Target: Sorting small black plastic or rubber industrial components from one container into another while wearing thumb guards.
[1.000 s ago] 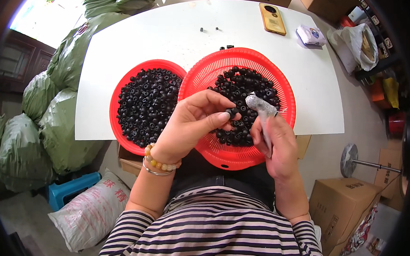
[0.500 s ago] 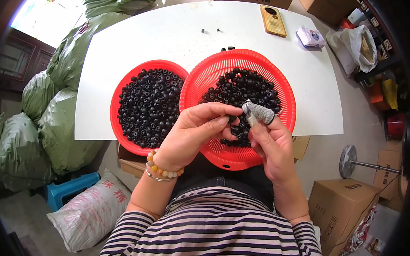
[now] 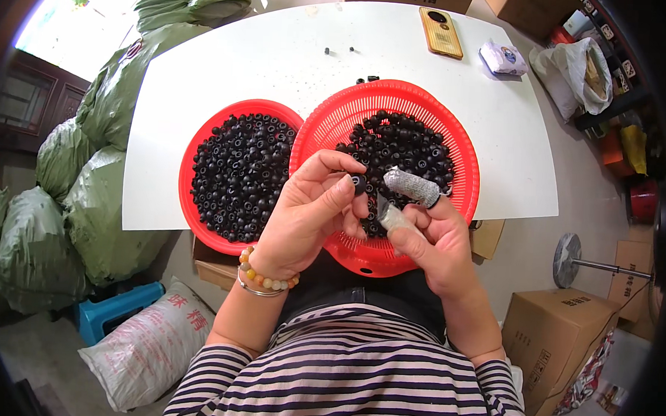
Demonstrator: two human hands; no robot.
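- One round red plastic bowl [image 3: 210,237], one slotted red plastic basket [image 3: 465,162]; both hold round black beads [image 3: 241,176], too many to count.
- Left hand [image 3: 315,200] pinches one black bead [image 3: 359,184] over the basket.
- Right hand [image 3: 444,248]: thumb and forefinger apart; cannot tell whether it grips anything.
- Red characters mark one white sack [image 3: 159,349].

- I see glossy black on the held piece [image 3: 358,184] and the heaped pieces [image 3: 425,149].
- My feed gives bright red for the slotted basket [image 3: 469,154] and the basin [image 3: 187,168].
- White tabletop [image 3: 228,62].
- I make out speckled grey on one finger cover [image 3: 415,188], cloudy white on the thumb cover [image 3: 401,221].
- Dark and pale stripes across the shirt [image 3: 342,350].
- Amber, orange and cream on the beaded bracelet [image 3: 258,277]; silver bangle [image 3: 259,292].
- Golden-yellow phone [image 3: 443,36].
- Olive-green sacks [image 3: 31,232], blue stool [image 3: 117,310].
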